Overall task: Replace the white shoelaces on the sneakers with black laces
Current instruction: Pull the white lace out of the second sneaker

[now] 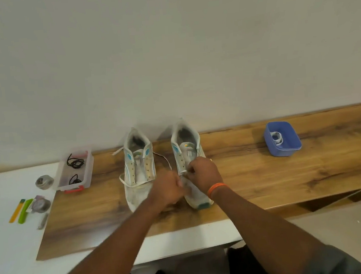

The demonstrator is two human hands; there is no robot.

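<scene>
two white sneakers stand side by side on a wood board point(265, 173) in the middle of the frame, heels toward the wall, toes toward the person. the left shoe point(138, 173) has its white lace point(133, 183) mostly pulled out: a loop lies across the lower eyelets and loose ends trail off to either side near the heel. the right shoe point(188, 158) sits just beside it, its toe half hidden by the hands.

both hands meet over the lower part of the right shoe. the right hand point(203, 174), with an orange band point(215, 189) on the wrist, has its fingers curled and pinches a short white strand point(183, 172) at the shoe's eyelets. the left hand point(167, 189) is blurred; its fingers look clenched next to the same strand, but whether it actually grasps the strand cannot be told.

in the left of the frame, a clear box point(74, 170) rests at the board's edge with two coiled black laces point(75, 162) inside, untouched. further left on the white table point(14, 249) lie a grey roll point(44, 182), another round item point(40, 204), a yellow strip point(17, 211), a green strip point(25, 211) and a small metal tool point(42, 221).

in the right of the frame, well apart from the shoes, a blue tub point(282, 138) stands on the board holding something white and coiled.
</scene>
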